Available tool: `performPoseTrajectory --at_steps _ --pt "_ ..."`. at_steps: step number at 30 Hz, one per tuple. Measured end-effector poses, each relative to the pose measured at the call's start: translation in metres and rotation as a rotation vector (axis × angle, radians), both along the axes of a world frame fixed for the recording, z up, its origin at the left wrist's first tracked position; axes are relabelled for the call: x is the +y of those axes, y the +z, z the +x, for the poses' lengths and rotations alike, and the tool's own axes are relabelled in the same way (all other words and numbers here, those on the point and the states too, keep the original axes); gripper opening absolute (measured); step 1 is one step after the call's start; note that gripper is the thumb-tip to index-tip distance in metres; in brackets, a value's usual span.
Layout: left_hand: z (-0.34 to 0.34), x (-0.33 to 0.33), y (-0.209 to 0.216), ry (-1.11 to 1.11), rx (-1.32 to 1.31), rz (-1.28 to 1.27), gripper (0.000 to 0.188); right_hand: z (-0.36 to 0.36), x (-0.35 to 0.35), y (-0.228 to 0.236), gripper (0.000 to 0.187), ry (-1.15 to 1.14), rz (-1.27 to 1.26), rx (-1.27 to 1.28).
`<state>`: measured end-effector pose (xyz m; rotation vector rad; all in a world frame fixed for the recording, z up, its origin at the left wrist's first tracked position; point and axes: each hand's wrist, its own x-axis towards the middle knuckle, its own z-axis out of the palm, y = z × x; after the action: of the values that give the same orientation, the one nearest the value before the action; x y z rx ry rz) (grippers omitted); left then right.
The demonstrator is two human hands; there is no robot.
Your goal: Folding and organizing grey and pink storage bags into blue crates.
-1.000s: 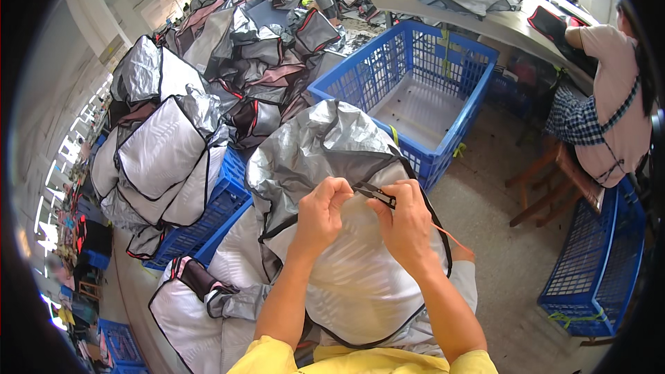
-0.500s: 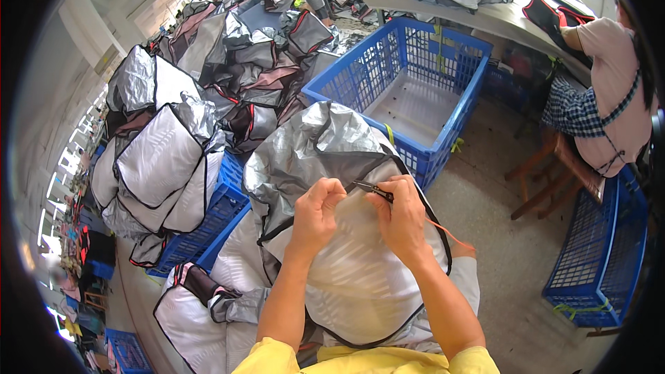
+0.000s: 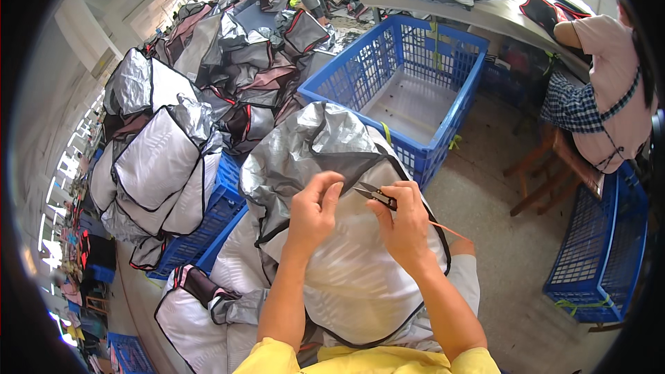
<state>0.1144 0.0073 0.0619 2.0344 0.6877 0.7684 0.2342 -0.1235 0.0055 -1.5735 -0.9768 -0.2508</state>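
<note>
My right hand (image 3: 402,225) holds small dark thread snips (image 3: 377,196), their pointed blades parted and aimed left toward my other hand. An orange cord (image 3: 447,228) trails from beside this hand toward my right knee. Left of the blade tips is my left hand (image 3: 312,215), with thumb and forefinger brought together and slightly blurred; whatever is between them is too small to make out. Both hands are over a white padded fabric piece (image 3: 364,270) with black edging, spread across my lap. Its crumpled silver lining (image 3: 298,142) bunches up at the far side.
A blue plastic crate (image 3: 415,142) stands ahead, beside a heap of silver and grey fabric pieces (image 3: 253,55). At left, another blue crate (image 3: 201,235) bears white padded pieces (image 3: 159,159). A person (image 3: 609,83) sits at a table (image 3: 485,10) on the right, near a blue crate (image 3: 582,256).
The snips' blades have parted and turned slightly more downward. My left hand has shifted a little up and left, away from them. The seated person's arm has moved slightly.
</note>
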Motion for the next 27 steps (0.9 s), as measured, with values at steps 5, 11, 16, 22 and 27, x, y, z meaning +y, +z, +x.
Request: performPoseTrajectory --at_steps 5,11,16,22,27 --pt "0.003 0.009 -0.007 -0.046 0.084 0.114 0.026 -0.003 0.001 -0.004 0.034 -0.076 -0.038 0.014" --pt "0.007 0.011 -0.002 -0.043 0.226 -0.053 0.037 0.002 -0.005 0.003 0.032 -0.092 -0.07 -0.117" --pt "0.008 0.006 -0.002 -0.05 0.207 -0.094 0.037 0.003 -0.002 0.012 0.032 -0.076 -0.085 -0.136" --pt "0.007 0.005 -0.005 -0.037 0.191 -0.062 0.036 0.008 -0.001 0.011 0.031 -0.095 -0.073 -0.087" --pt "0.007 0.0 -0.003 -0.029 0.165 -0.104 0.033 -0.005 -0.007 0.024 0.03 -0.103 -0.084 -0.054"
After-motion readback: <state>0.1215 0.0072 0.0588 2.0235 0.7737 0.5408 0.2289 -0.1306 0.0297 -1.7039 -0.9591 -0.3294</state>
